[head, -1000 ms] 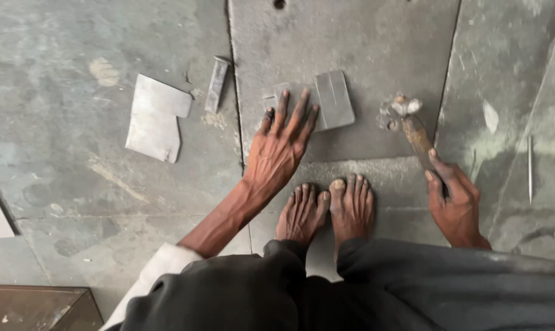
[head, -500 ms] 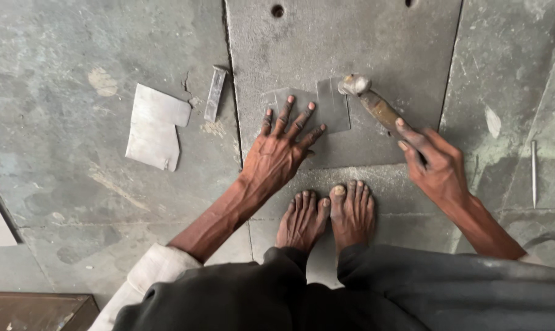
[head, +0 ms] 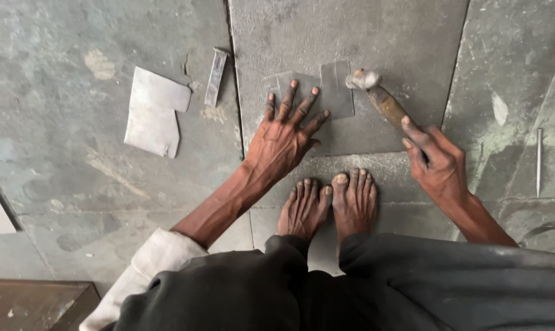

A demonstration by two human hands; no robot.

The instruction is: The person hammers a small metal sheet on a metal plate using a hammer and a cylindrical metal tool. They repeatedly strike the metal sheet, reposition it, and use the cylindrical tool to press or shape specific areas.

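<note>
Closest to the camera you get the person's dark trousers and two bare feet (head: 329,205) planted side by side on the grey stone floor (head: 75,184). Just past the toes the left hand (head: 283,138) is flat on the floor with its fingers spread wide, fingertips pressing down on a small flat metal sheet piece (head: 335,89) that lies on the slab right in front of the feet. The right hand (head: 440,162) is wrapped around the wooden handle of a hammer (head: 378,98), fingers closed tight on it, and the hammer head sits at the right edge of that metal piece, looks like it's touching it but honestly hard to say from this angle.

Further out to the left there's a bigger pale sheet offcut (head: 155,110) with a notch cut from one corner, well apart from the hands. Near it a narrow metal strip (head: 216,76) lies along the joint between slabs. Way off on the right a thin metal rod (head: 539,160) lies on the floor
</note>
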